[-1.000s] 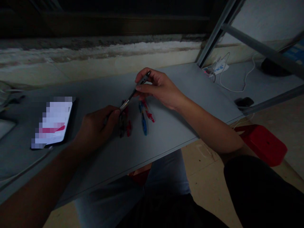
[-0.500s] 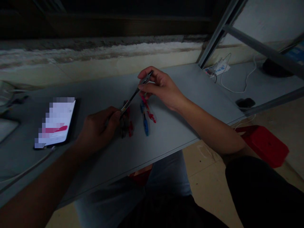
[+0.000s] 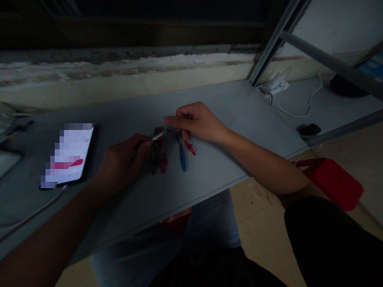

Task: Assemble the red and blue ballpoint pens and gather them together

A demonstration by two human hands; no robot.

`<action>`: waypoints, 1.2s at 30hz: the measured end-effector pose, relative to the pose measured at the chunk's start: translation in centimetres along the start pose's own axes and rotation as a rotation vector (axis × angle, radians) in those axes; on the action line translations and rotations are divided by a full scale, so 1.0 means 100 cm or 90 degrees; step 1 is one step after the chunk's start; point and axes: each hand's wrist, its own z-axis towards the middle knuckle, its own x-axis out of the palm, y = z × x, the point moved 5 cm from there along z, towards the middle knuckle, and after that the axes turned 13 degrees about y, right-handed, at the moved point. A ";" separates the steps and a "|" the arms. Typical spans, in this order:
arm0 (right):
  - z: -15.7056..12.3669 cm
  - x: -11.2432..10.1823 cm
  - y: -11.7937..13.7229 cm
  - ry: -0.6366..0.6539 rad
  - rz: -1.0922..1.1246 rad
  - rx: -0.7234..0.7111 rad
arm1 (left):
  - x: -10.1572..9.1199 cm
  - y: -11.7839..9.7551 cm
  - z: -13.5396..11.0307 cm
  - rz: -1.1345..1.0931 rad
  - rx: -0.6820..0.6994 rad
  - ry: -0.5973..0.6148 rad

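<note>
The left hand is clenching its grip around the lower end of a thin pen. The pen's silvery stretch is pointing out toward 2 o'clock, and the part inside the fist is hidden. The right hand is lying low over the grey surface, at 2 o'clock from the left one. Its fingers are stretching toward 9 o'clock, just above the pen's far end. In the dim light it is hard to make out whether they are touching that end. Something small and dark is showing between them, so I cannot tell whether this grip is grasping anything or released.

Between and under the 2 hands, loose pens are lying on the surface. A dark and red bunch is sitting right at the left knuckles, too murky to count. A blue pen is lying at 3 o'clock from it. A short red piece is lying just under the right wrist.

At 9 o'clock from the left hand a phone is lying with its screen glowing, its contents blurred out. At 4 o'clock from the right hand a red stool is standing on the floor, partly cut off by the forearm.
</note>
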 end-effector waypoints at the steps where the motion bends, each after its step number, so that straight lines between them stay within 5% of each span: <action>1: -0.001 0.000 0.001 0.007 -0.025 0.027 | 0.000 -0.001 0.000 0.001 0.002 -0.002; 4: -0.001 -0.003 0.003 0.023 -0.042 0.025 | -0.002 -0.003 0.001 0.006 -0.013 -0.014; 10: 0.003 -0.012 0.003 0.040 -0.036 -0.142 | -0.006 0.002 -0.001 0.034 -0.086 -0.057; 16: -0.002 -0.011 0.000 0.045 -0.093 -0.005 | -0.006 -0.001 -0.001 0.025 -0.064 -0.039; 22: 0.001 -0.017 0.003 0.009 -0.029 -0.136 | -0.006 -0.003 -0.002 0.019 -0.075 -0.051; 29: -0.001 -0.022 0.000 -0.042 -0.091 -0.053 | -0.005 -0.003 -0.001 0.000 -0.090 -0.044; 36: -0.001 -0.017 0.001 0.015 -0.116 -0.046 | -0.010 0.003 -0.002 0.008 -0.120 -0.076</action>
